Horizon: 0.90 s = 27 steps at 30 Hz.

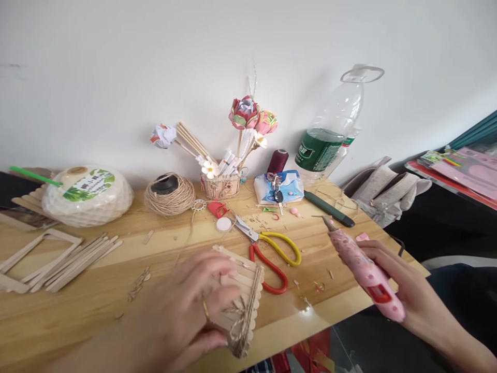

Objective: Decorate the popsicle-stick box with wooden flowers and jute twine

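My left hand [194,305], a little blurred, has its fingers around a small piece made of wooden craft sticks [243,280]. Twine with a bow runs along the scalloped edge of that piece. On the right, my right hand [392,269] grips a pink pen-shaped tool [367,277] with a metal nozzle and a red part on its side. The nozzle points up and left, clear of the stick piece. Scissors with one yellow and one red handle [279,248] lie open on the table just behind the stick piece.
Along the wall stand a wrapped coconut [87,197], a twine ball [169,194], a decorated stick pot [220,186] with paper flowers, a tissue pack [277,187] and a large bottle [330,129]. Loose sticks [83,264] lie left; a dark green cutter [330,208] lies right.
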Available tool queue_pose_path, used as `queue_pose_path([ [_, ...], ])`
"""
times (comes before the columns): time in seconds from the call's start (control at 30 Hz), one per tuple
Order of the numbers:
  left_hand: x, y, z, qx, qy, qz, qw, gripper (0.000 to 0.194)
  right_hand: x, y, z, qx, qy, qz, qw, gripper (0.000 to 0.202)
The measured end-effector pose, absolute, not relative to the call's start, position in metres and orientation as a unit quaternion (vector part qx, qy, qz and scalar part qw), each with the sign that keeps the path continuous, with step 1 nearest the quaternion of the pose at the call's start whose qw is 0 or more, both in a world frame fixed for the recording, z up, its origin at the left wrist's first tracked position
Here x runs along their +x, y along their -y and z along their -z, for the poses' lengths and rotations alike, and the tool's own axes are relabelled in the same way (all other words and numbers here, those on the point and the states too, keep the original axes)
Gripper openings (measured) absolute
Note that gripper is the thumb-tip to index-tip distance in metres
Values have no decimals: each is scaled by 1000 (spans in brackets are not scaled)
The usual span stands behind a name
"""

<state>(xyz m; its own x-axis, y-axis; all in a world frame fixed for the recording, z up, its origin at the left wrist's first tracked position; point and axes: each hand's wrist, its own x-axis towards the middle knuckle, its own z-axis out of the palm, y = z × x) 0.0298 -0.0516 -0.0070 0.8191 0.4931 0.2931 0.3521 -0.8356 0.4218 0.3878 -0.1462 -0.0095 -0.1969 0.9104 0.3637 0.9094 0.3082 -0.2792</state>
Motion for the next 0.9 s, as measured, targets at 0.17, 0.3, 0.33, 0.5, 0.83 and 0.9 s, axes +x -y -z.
queue_pose_path([
  [0.17,50,38,7,934,-68,-212,278,18,377,148,-10,-565,786,-57,245,26],
  [0.3,57,27,10,892,-69,-254,367,7,370,142,-14,-511,819,-132,225,22],
  [0.33,58,25,9,882,-75,-262,386,6,368,140,-15,-501,823,-143,227,22],
  [0.5,70,24,1,843,-122,-255,457,6,360,129,-19,-465,832,-181,242,25],
  [0.83,91,23,-12,805,-242,-193,506,10,355,118,-23,-456,829,-240,219,42],
  [0.9,91,23,-14,799,-258,-181,513,11,355,118,-23,-452,833,-234,216,42],
])
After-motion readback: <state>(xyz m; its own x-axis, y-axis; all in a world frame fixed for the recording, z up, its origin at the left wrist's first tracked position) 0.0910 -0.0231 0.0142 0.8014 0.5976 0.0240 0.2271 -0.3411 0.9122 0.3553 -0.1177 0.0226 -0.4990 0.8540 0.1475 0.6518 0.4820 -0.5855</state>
